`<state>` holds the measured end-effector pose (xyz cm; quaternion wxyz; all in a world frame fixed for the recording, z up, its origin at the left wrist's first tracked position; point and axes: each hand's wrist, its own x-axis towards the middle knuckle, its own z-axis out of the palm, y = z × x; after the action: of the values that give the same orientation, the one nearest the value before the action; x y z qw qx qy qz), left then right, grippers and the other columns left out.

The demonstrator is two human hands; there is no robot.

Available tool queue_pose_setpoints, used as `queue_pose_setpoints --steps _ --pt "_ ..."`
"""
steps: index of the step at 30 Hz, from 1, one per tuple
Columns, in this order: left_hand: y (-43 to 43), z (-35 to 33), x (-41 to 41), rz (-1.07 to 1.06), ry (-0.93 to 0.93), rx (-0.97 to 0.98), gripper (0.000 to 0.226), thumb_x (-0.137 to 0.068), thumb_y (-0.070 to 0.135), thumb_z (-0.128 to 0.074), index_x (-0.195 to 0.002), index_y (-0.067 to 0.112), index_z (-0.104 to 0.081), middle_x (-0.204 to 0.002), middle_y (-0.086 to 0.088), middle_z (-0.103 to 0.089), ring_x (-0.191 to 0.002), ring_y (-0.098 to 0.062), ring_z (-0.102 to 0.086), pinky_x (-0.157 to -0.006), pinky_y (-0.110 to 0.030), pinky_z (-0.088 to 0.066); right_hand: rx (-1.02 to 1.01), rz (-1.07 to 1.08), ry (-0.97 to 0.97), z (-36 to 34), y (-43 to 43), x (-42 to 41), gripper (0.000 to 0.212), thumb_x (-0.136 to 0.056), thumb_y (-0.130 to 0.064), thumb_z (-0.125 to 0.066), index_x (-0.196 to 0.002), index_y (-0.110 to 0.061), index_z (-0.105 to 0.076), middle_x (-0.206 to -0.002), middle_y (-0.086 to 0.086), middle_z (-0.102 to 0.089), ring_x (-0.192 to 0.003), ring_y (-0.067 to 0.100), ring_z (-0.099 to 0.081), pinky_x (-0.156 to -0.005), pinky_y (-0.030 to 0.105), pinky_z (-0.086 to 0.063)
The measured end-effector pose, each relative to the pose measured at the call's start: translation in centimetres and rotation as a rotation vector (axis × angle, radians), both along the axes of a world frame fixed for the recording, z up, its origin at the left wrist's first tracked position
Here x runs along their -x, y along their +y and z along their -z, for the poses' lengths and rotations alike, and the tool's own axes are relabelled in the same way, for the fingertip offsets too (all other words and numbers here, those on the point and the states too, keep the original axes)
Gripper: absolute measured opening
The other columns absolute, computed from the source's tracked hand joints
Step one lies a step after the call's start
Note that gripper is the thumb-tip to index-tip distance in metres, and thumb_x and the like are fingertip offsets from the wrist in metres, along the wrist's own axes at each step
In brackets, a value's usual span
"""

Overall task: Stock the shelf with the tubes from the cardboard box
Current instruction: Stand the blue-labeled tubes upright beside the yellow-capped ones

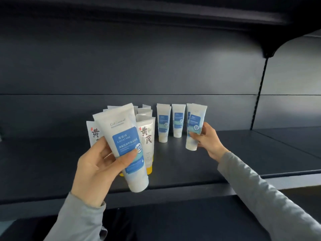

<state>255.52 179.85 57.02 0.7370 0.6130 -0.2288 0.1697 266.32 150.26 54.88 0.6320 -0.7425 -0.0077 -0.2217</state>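
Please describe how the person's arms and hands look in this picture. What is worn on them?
Both arms are covered by long grey sleeves, the left sleeve and the right sleeve. They are plain, without markings, and end at the wrists. The left hand and the right hand are bare: no gloves, and no ring or watch shows.

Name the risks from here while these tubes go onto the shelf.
The right hand grips a tilted blue-label tube just ahead of a standing one; released leaning, it may topple both. The left hand holds a second tube close before the yellow-capped tubes, which a swing could knock over.
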Motion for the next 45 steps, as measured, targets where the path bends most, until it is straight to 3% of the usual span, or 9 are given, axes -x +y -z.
queue_pose_setpoints --steps 7,11,14,17,20,31,38,42,45 --pt "-2.0 -0.8 -1.1 -0.085 -0.05 -0.02 0.034 -0.057 0.016 -0.068 -0.077 0.042 -0.07 -0.086 0.013 -0.073 -0.078 -0.003 -0.069 -0.053 -0.017 -0.053 0.109 0.065 0.029 0.6 -1.1 -7.7 0.038 -0.082 -0.009 -0.071 -0.115 -0.013 -0.052 -0.111 0.005 -0.059 -0.101 0.024 -0.059 -0.086 0.041 -0.051" --pt "-2.9 -0.6 -1.4 -0.08 -0.049 -0.053 0.035 -0.053 0.022 -0.072 -0.081 0.043 -0.07 -0.09 0.011 -0.073 -0.083 -0.006 -0.069 -0.055 -0.023 -0.056 0.137 0.051 -0.01 0.7 -0.4 -10.4 0.034 -0.081 -0.006 -0.071 -0.107 -0.014 -0.05 -0.099 -0.003 -0.06 -0.085 0.01 -0.059 -0.077 0.023 -0.05" --pt "-3.5 -0.2 -1.3 -0.067 -0.062 -0.091 0.037 -0.056 0.028 -0.085 -0.088 0.036 -0.07 -0.096 0.004 -0.072 -0.09 -0.014 -0.069 -0.066 -0.032 -0.059 0.084 0.023 -0.001 1.4 0.0 -11.4 0.038 -0.082 -0.005 -0.07 -0.111 -0.014 -0.048 -0.11 0.005 -0.06 -0.095 0.018 -0.06 -0.084 0.032 -0.05" --pt "-4.1 0.1 -1.3 -0.061 -0.05 -0.097 0.044 -0.046 0.041 -0.08 -0.089 0.037 -0.069 -0.097 0.004 -0.072 -0.091 -0.014 -0.069 -0.068 -0.031 -0.059 0.116 -0.014 0.001 2.3 0.1 -11.4 0.038 -0.082 -0.005 -0.07 -0.111 -0.016 -0.048 -0.108 0.001 -0.058 -0.089 0.014 -0.059 -0.077 0.024 -0.048" --pt "-4.7 0.2 -1.2 -0.047 -0.044 -0.105 0.047 -0.044 0.04 -0.079 -0.089 0.039 -0.069 -0.096 0.005 -0.072 -0.09 -0.013 -0.069 -0.069 -0.03 -0.059 0.19 -0.015 -0.019 2.5 0.1 -11.3 0.035 -0.083 -0.007 -0.069 -0.108 -0.019 -0.049 -0.103 -0.005 -0.058 -0.092 0.013 -0.058 -0.081 0.024 -0.046" --pt "-5.5 0.4 -0.5 -0.027 -0.015 -0.083 0.036 -0.052 0.034 -0.079 -0.086 0.041 -0.069 -0.093 0.009 -0.072 -0.087 -0.008 -0.068 -0.062 -0.019 -0.055 0.211 0.065 0.085 2.8 -0.7 -11.7 0.038 -0.084 -0.015 -0.069 -0.114 -0.007 -0.047 -0.122 0.008 -0.059 -0.108 0.023 -0.058 -0.091 0.035 -0.048" --pt "-6.3 0.5 -0.8 -0.032 -0.024 -0.068 0.03 -0.056 0.018 -0.068 -0.085 0.026 -0.065 -0.084 0.008 -0.073 -0.079 -0.005 -0.068 -0.056 -0.017 -0.053 0.21 0.132 0.039 0.2 -1.2 -7.0 0.046 -0.09 -0.022 -0.063 -0.13 -0.011 -0.042 -0.133 0.008 -0.039 -0.113 0.017 -0.044 -0.098 0.034 -0.043" --pt "-7.5 0.3 -1.6 -0.001 -0.042 -0.044 0.035 -0.06 0.017 -0.068 -0.094 0.019 -0.063 -0.087 0.007 -0.073 -0.083 -0.006 -0.068 -0.059 -0.016 -0.053 0.224 0.0 -0.159 -1.1 -0.4 0.3 0.021 -0.095 -0.02 -0.054 -0.116 -0.023 -0.054 -0.12 -0.012 -0.055 -0.119 0.011 -0.051 -0.088 0.018 -0.047" --pt "-8.6 0.4 -2.5 -0.005 -0.023 -0.013 0.045 -0.059 0.02 -0.072 -0.102 0.017 -0.06 -0.093 0.007 -0.072 -0.091 -0.008 -0.067 -0.068 -0.018 -0.054 0.199 -0.171 -0.268 -0.4 1.1 6.5 0.02 -0.096 -0.038 -0.047 -0.113 -0.033 -0.057 -0.116 -0.016 -0.061 -0.114 0.007 -0.055 -0.092 0.026 -0.049"
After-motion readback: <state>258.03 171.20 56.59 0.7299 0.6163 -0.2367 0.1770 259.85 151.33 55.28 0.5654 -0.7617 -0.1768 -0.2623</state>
